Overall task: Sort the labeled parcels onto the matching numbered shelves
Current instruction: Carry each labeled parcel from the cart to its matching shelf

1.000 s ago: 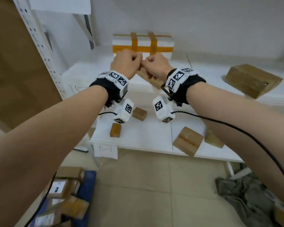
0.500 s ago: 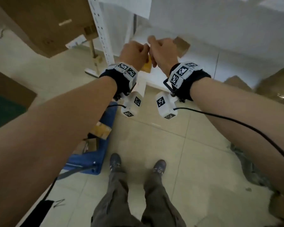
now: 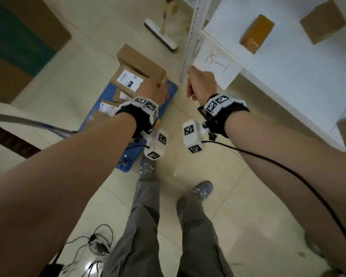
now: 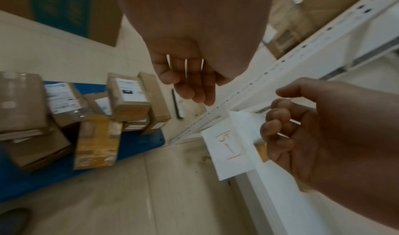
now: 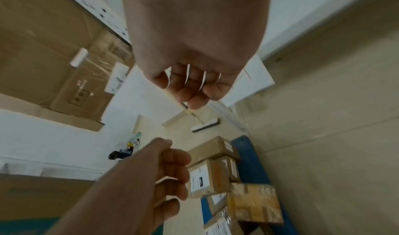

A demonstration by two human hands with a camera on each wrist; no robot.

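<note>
My left hand (image 3: 155, 90) hangs over the blue cart (image 3: 169, 90), fingers loosely curled and holding nothing; the left wrist view shows its fingers (image 4: 190, 88) hanging free. My right hand (image 3: 199, 84) is just beside it, in front of the paper tag "15-1" (image 3: 216, 62) on the white shelf (image 3: 288, 80), also loosely curled and empty (image 5: 190, 92). Several brown parcels with white labels (image 3: 128, 78) are stacked on the cart (image 4: 129, 93). A yellow-taped parcel (image 3: 256, 34) and a brown box (image 3: 324, 27) lie on the shelf.
The shelf's perforated white upright (image 3: 190, 47) stands between cart and shelf. A floor squeegee (image 3: 161, 38) lies beyond the cart. Large cardboard cartons (image 3: 24, 37) stand at the left. Cables (image 3: 94, 242) lie on the tiled floor beside my feet (image 3: 203, 191).
Both hands were pinching a small parcel together at the shelf; now they are apart and empty. The view has swung down and left to the floor and the cart.
</note>
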